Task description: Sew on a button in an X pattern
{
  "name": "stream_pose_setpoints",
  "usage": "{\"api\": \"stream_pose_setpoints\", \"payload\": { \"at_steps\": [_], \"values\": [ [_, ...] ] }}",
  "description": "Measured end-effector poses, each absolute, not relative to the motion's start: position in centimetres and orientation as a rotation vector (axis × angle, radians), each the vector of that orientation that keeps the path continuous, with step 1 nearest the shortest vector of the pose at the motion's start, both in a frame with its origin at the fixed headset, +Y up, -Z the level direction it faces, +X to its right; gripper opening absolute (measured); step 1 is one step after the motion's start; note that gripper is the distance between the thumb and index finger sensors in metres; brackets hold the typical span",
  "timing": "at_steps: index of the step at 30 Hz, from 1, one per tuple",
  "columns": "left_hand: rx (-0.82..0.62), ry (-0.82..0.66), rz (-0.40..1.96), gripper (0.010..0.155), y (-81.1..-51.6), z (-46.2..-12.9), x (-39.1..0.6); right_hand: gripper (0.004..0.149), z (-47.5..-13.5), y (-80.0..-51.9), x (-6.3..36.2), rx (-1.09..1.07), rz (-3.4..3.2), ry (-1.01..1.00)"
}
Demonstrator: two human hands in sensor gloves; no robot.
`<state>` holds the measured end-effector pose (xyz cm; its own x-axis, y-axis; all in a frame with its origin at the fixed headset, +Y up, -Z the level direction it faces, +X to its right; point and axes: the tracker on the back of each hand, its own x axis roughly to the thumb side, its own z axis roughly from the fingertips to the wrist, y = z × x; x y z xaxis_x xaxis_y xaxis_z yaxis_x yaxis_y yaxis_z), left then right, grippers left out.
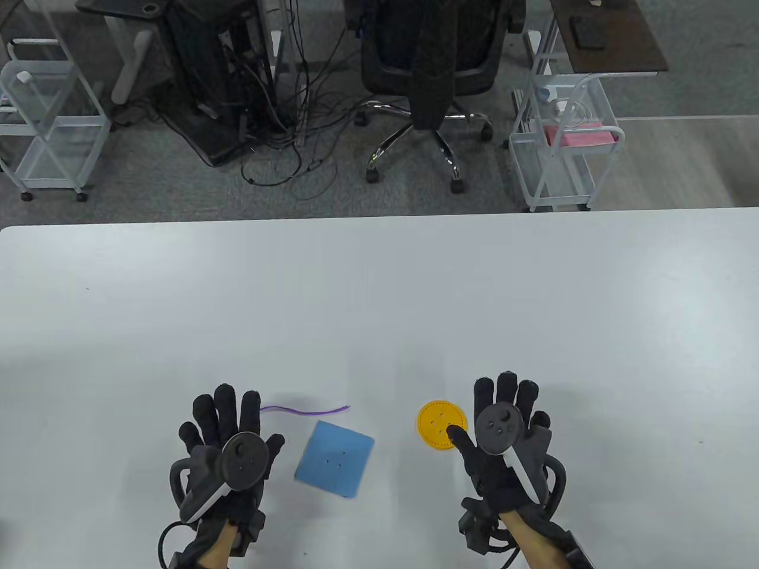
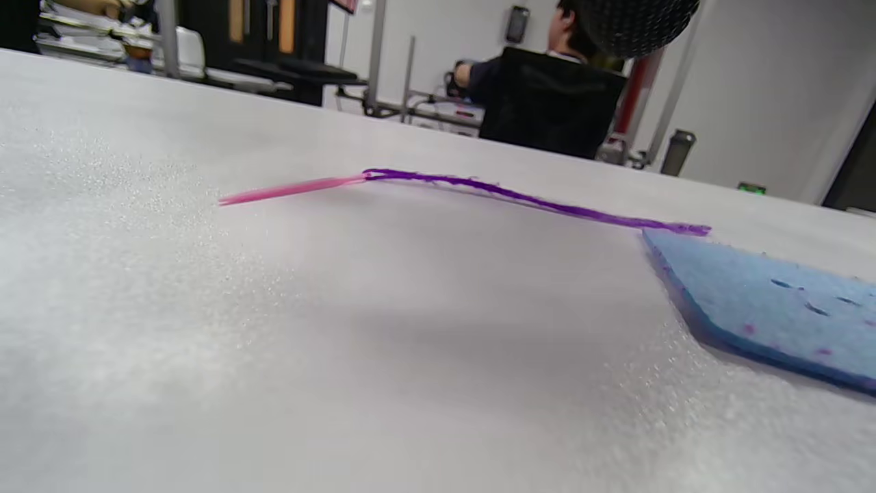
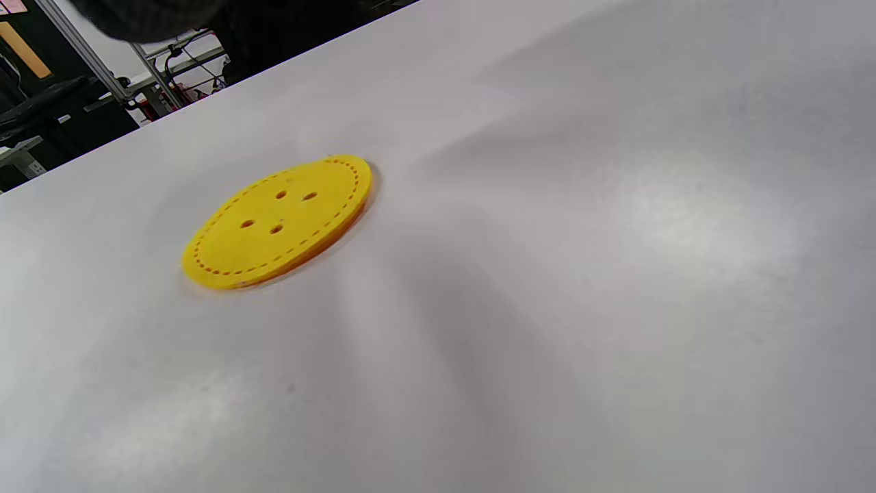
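**Both gloved hands lying flat and spread**

The left hand (image 1: pixel 228 441) is reaching in from the bottom edge of the table view, palm down, fingers spread and pointing away from the person, gripping nothing. The right hand (image 1: pixel 504 430) is lying the same way, fingers fanned, thumb sticking out toward the left hand. Each is wearing a round tracker on its back.

Beyond the white table (image 1: pixel 379 284): office chair (image 1: pixel 428 77), wire carts (image 1: pixel 563 148), perhaps tangled cables (image 1: pixel 284 118).

The blue felt square (image 2: pixel 787 315) is cut off by the left wrist view's right edge.
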<state>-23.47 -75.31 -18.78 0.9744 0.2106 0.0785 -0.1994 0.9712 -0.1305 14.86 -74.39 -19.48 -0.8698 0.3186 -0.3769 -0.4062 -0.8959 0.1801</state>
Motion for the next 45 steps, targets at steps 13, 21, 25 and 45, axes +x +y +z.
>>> {"api": "stream_pose_setpoints", "payload": {
  "at_steps": [13,21,25,45],
  "values": [
    [-0.077,-0.107,0.208,0.074,-74.6,-18.5,-23.3,0.081,-19.6,-75.6,14.2,-0.469,2.727,0.436],
    [-0.073,-0.131,0.212,0.074,-74.7,-18.6,-23.1,0.081,-19.7,-75.8,14.0,-0.462,2.734,0.470],
    [-0.065,-0.166,0.206,0.073,-74.7,-18.5,-22.4,0.081,-19.6,-75.7,13.9,-0.466,2.741,0.479],
    [-0.436,-0.668,-0.087,0.081,-75.1,-21.2,-13.3,0.080,-19.4,-75.2,14.5,-0.469,2.711,0.432]
  ]
}}
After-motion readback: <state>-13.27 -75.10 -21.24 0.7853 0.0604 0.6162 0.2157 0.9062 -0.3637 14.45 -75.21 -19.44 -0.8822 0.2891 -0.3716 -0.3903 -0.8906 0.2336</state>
